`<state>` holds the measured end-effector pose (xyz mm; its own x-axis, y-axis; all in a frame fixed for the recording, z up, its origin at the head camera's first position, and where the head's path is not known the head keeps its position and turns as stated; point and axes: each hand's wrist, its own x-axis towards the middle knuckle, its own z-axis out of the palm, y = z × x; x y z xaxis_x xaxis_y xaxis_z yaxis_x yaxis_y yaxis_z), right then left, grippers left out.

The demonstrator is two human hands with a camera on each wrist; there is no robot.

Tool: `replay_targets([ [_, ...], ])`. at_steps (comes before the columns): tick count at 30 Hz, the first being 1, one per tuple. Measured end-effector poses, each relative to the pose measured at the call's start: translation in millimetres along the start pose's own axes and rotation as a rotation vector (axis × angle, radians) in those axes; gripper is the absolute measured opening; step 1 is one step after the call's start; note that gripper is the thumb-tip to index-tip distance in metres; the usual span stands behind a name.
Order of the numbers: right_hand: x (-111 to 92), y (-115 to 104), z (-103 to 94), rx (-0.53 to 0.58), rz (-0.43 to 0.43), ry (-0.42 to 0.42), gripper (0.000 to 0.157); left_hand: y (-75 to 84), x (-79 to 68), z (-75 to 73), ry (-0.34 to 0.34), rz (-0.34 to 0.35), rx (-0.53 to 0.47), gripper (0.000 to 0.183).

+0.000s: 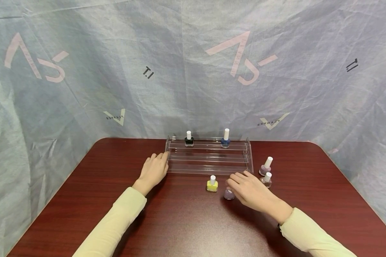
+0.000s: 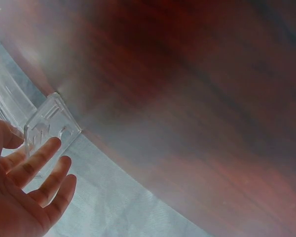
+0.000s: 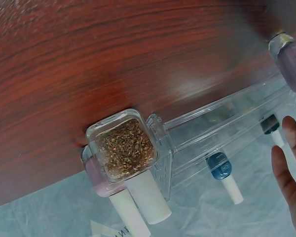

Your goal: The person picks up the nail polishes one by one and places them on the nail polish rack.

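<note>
A clear tiered rack [image 1: 209,167] stands at the table's back edge. On its upper tier are a dark nail polish bottle [image 1: 189,141] and a blue nail polish bottle [image 3: 219,165]. My left hand [image 1: 155,167] touches the rack's left end, fingers spread and mostly straight in the left wrist view. Over a purple nail polish bottle [image 1: 229,195], upright before the rack, my right hand [image 1: 249,189] covers most of the cap. Its thumb is hidden, so I cannot tell whether it pinches the cap. A yellow nail polish bottle [image 1: 212,185] stands left of it.
Right of the rack stand a pinkish-lilac nail polish bottle [image 1: 265,170] and a brown glitter nail polish bottle [image 3: 126,150], close together beside my right hand. A grey printed cloth [image 1: 186,71] hangs behind the reddish-brown table [image 1: 180,221].
</note>
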<state>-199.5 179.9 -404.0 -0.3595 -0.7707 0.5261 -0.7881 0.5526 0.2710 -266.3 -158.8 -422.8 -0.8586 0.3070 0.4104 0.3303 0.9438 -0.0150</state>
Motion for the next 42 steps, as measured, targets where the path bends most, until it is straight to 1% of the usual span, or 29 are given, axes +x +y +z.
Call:
replay_targets([
  [5, 0, 0, 0.2, -0.003, -0.008, -0.004, 0.009, 0.2, 0.5, -0.2, -0.010, -0.009, -0.002, 0.036],
  [11, 0, 0, -2.6, -0.019, -0.001, -0.046, 0.007, 0.7, 0.0, -1.0, -0.015, -0.008, -0.002, 0.036],
  [13, -1, 1, -2.2, -0.022, -0.001, -0.046, 0.007, 0.8, -0.3, -1.4, -0.017, -0.006, -0.002, 0.037],
  [18, -1, 2, -1.5, -0.013, 0.002, -0.036, 0.008, 1.0, -0.3, -0.9, 0.004, 0.000, 0.001, 0.037],
  [20, 0, 2, -2.0, -0.012, 0.004, -0.030, 0.016, 1.1, -0.3, -1.0, 0.008, -0.001, 0.000, 0.037],
  [25, 1, 4, -1.9, -0.013, 0.004, 0.017, 0.034, 0.8, -0.1, -0.4, 0.004, -0.005, -0.003, 0.037],
  [30, 3, 7, -1.6, -0.019, 0.007, 0.022, 0.040, 0.2, 0.1, 0.6, -0.004, -0.008, -0.001, 0.038],
  [33, 5, 9, -1.6, -0.017, 0.011, 0.023, 0.036, 0.1, 0.0, 0.5, -0.004, -0.007, 0.000, 0.038],
  [39, 10, 14, -2.4, -0.019, 0.020, 0.021, 0.015, 0.2, -0.5, -0.2, 0.001, 0.000, 0.004, 0.037],
  [42, 12, 16, -2.9, -0.024, 0.029, 0.013, 0.010, 0.2, -1.0, -0.1, 0.002, 0.001, 0.003, 0.036],
])
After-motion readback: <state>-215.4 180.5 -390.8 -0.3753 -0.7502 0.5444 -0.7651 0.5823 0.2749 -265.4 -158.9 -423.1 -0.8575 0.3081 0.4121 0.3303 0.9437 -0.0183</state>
